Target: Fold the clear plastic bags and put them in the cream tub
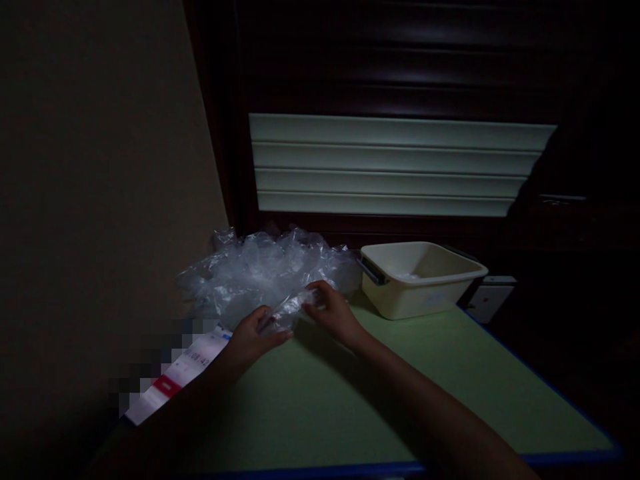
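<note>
Between my hands, a little above the table, stretches a clear plastic bag [289,311], crumpled and shiny. My left hand [255,339] has its left end, with the thumb held out along the near side. My right hand [327,311] pinches the other end between thumb and fingers. Just behind them lies a large loose heap of clear plastic bags [260,267], pushed up against the wall. Dim light hides the finer folds of the plastic.
A cream plastic tub [425,293] with dark handles stands at the table's back right, something pale inside it. A lit phone-like screen [185,367] lies at the left. The green table [400,373] has a blue edge. Beyond the right edge is a white box [491,300].
</note>
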The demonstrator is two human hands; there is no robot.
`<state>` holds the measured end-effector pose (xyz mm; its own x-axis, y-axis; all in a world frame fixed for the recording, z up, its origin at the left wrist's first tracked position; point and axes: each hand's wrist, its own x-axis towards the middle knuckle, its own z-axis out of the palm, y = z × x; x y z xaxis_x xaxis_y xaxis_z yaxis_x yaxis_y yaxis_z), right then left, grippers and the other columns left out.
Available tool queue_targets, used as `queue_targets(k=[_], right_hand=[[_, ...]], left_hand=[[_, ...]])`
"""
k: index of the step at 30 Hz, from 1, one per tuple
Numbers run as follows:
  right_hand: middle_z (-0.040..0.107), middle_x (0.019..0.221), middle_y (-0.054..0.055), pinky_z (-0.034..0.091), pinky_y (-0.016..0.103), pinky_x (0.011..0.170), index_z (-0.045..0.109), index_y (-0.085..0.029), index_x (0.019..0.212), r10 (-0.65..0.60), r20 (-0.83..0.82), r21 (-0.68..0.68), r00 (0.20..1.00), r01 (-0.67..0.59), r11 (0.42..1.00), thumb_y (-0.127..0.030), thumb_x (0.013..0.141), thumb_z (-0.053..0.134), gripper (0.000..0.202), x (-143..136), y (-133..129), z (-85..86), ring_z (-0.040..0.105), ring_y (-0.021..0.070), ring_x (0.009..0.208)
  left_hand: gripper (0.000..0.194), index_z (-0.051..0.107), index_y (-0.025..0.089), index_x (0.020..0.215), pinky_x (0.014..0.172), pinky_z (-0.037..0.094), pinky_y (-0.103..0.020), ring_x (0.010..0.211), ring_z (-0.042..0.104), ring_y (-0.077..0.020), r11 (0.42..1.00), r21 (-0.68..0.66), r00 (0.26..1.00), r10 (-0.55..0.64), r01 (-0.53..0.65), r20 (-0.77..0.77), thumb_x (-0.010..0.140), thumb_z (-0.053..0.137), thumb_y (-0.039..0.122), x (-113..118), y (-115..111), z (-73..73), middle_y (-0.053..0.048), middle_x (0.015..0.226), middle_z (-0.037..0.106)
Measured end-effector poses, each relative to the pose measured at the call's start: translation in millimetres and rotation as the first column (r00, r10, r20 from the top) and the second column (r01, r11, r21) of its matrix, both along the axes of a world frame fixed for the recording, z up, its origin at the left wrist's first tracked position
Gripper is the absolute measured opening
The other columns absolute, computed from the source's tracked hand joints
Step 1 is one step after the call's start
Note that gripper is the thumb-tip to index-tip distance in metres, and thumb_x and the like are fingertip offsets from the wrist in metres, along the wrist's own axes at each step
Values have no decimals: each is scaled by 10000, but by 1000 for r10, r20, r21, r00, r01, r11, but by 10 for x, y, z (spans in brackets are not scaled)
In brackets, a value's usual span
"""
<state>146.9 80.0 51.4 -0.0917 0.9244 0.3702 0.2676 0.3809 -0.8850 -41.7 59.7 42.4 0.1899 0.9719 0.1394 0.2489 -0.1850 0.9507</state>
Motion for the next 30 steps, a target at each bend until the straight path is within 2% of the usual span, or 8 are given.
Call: queue_targets(k=[4,7,16,18,20,22,27,30], right_hand=[[596,1149,79,533,404,783,560,-158,1172,37,-40,-61,999,-39,997,-302,926,567,285,61,134,-62,620,209,939],[595,1153,81,533,406,784,559,-159,1177,61,-83,-102,995,-70,992,-304,925,568,290,79,144,-48,620,211,943],[595,1155,79,528,412,794,563,-158,1171,40,-170,-115,985,-61,992,-313,926,565,290,46,68,-6,618,216,953],[593,1160,79,527,415,798,563,-158,1173,24,-177,-123,984,-47,991,-313,925,566,293,33,74,0,616,220,960],[592,1162,79,527,416,799,562,-158,1175,15,-180,-138,984,-40,990,-314,925,566,295,17,70,15,616,221,961],[594,1158,79,528,413,795,563,-157,1173,17,-181,-155,983,-45,987,-315,926,565,293,-2,51,38,617,219,955],[611,1112,71,536,390,763,573,-152,1146,18,-192,-186,981,-55,981,-323,929,560,277,-43,-19,98,628,201,907],[628,992,50,534,336,682,582,-143,1086,-16,-210,-193,978,-26,981,-362,948,519,267,-42,-46,134,627,160,780]], left_hand=[[427,550,175,805,587,413,-264,668,571,-179,1000,6,1000,-8,8,6,721,611,590,-11,6,-3,3,706,572],[400,540,169,770,573,398,-265,616,540,-153,1000,13,1000,-6,6,-5,788,566,568,-19,15,-3,17,672,532],[399,594,190,894,769,466,-308,934,604,-261,988,7,986,-155,156,-53,595,781,378,-7,-36,-37,-35,933,654],[405,596,186,948,745,481,-307,877,614,-230,982,6,980,-191,191,-52,686,740,459,-19,-29,-79,-36,914,650],[372,593,165,975,696,498,-312,780,619,-189,979,3,977,-206,206,-49,865,571,519,-32,-2,-130,-40,880,636],[352,594,140,973,666,513,-319,724,616,-165,979,-1,977,-204,204,-59,965,458,464,-39,33,-171,-38,864,624],[156,612,119,926,700,534,-330,783,626,-172,989,19,979,-140,145,-149,923,600,274,-34,67,-160,-31,907,625],[186,610,115,892,651,533,-302,726,621,-157,998,25,984,-56,61,-168,937,581,293,-45,52,-128,-18,853,619]])
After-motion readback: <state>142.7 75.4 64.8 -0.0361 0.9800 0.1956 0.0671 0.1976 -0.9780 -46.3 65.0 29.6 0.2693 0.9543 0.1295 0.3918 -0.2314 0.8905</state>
